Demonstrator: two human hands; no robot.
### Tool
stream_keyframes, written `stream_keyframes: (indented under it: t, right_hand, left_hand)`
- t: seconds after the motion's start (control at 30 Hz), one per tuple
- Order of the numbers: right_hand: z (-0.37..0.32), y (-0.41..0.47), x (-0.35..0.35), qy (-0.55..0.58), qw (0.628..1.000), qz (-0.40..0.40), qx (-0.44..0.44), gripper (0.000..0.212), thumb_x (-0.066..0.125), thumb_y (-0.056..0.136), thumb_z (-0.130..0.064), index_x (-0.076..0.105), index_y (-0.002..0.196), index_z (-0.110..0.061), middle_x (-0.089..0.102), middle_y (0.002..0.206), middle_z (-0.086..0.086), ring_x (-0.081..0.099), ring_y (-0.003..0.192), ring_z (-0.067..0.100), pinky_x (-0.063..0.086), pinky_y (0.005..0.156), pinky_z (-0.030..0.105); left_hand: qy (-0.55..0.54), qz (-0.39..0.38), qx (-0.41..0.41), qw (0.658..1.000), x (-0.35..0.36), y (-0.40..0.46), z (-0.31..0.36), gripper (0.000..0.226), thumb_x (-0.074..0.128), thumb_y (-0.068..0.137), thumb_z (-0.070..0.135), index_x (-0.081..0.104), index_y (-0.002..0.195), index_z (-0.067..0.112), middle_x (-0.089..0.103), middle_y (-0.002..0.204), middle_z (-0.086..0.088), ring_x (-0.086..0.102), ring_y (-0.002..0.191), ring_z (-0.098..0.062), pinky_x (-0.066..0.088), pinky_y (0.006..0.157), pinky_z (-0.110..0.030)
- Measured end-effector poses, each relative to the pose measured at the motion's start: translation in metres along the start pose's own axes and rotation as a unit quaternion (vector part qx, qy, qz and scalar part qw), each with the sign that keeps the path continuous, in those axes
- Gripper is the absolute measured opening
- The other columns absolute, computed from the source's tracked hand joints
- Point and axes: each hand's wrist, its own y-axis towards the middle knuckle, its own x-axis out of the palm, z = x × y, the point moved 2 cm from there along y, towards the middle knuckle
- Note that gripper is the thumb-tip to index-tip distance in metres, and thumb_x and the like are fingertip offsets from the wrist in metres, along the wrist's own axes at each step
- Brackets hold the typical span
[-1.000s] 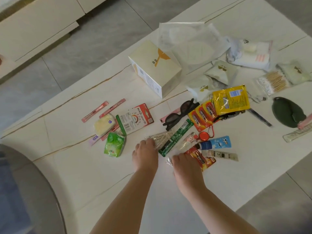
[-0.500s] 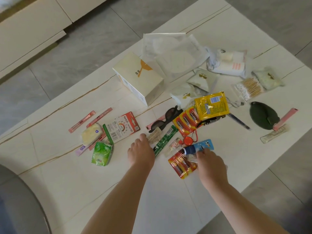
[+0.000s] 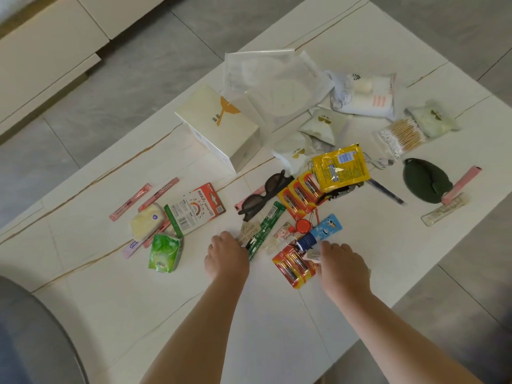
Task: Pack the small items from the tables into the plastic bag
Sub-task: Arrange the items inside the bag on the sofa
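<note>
Small items lie scattered over the white table [image 3: 277,314]. A translucent plastic bag [image 3: 266,79] lies flat at the back. My left hand [image 3: 225,256] rests knuckles-up on the table, its fingertips touching a small clear packet [image 3: 248,231] beside a green strip [image 3: 264,231]. My right hand [image 3: 342,266] is curled over a pale sachet [image 3: 311,256], just below a blue tube [image 3: 318,234] and right of a red-and-yellow battery pack [image 3: 292,268]. Sunglasses [image 3: 266,195], more batteries [image 3: 299,194] and a yellow packet [image 3: 340,167] lie beyond.
A cream box [image 3: 221,126] stands in front of the bag. A green tissue pack [image 3: 163,253] and pink sticks [image 3: 130,202] lie left; cotton swabs [image 3: 399,134] and a dark green pouch [image 3: 424,181] lie right. A grey chair [image 3: 27,342] is at bottom left. The table edge drops to the floor on the right.
My right hand moved right from the battery pack onto the pale sachet under the blue tube, then shifted slightly. My left hand stayed by the clear packet. The view drifted.
</note>
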Motion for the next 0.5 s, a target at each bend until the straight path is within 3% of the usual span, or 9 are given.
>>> stream_keyframes:
  t: [0.13,0.27,0.37,0.43,0.5]
  right_hand:
    - [-0.002,-0.011,-0.013,0.132,0.989,-0.042,0.045,0.024,0.043,0.094,-0.033,0.052,0.107,-0.014,0.062,0.098,0.003,0.059,0.088,0.016,0.052,0.073,0.029]
    - [0.003,-0.028,-0.032,0.313,0.939,-0.122,0.081,0.019,0.034,0.100,-0.022,0.044,0.091,-0.007,0.054,0.089,0.010,0.057,0.080,0.023,0.041,0.064,0.029]
    - [0.016,-0.054,-0.054,0.508,0.837,-0.149,0.137,0.011,0.041,0.098,-0.016,0.049,0.100,-0.010,0.063,0.088,0.007,0.069,0.078,0.019,0.050,0.064,0.024]
    - [0.026,-0.072,-0.070,0.588,0.783,-0.129,0.157,0.007,0.047,0.094,-0.010,0.053,0.099,-0.011,0.067,0.089,0.011,0.070,0.076,0.022,0.055,0.064,0.030]
    - [0.038,-0.089,-0.082,0.635,0.746,-0.094,0.178,0.007,0.053,0.091,-0.007,0.055,0.097,-0.010,0.068,0.088,0.014,0.070,0.073,0.024,0.055,0.062,0.033]
  left_hand:
    - [-0.024,-0.007,0.006,1.000,-0.014,-0.022,0.006,0.010,0.045,0.093,0.023,0.039,0.096,0.015,0.057,0.091,-0.002,0.054,0.077,-0.018,0.044,0.061,-0.029]
    - [0.026,-0.004,0.099,0.995,-0.031,-0.054,0.022,0.023,0.038,0.096,0.033,0.047,0.111,0.017,0.061,0.100,-0.001,0.046,0.083,-0.014,0.042,0.070,-0.028]
    - [0.016,-0.019,0.144,0.989,-0.043,-0.080,0.039,0.030,0.038,0.096,0.035,0.047,0.119,0.018,0.061,0.110,0.000,0.053,0.091,-0.014,0.050,0.074,-0.029]
    - [-0.020,-0.061,0.154,0.986,-0.049,-0.097,0.052,0.028,0.040,0.097,0.031,0.043,0.122,0.017,0.060,0.106,-0.001,0.059,0.083,-0.013,0.051,0.059,-0.025]
    - [-0.029,-0.088,0.178,0.980,-0.056,-0.116,0.066,0.027,0.040,0.097,0.026,0.041,0.122,0.016,0.061,0.102,-0.002,0.062,0.079,-0.017,0.049,0.053,-0.027]
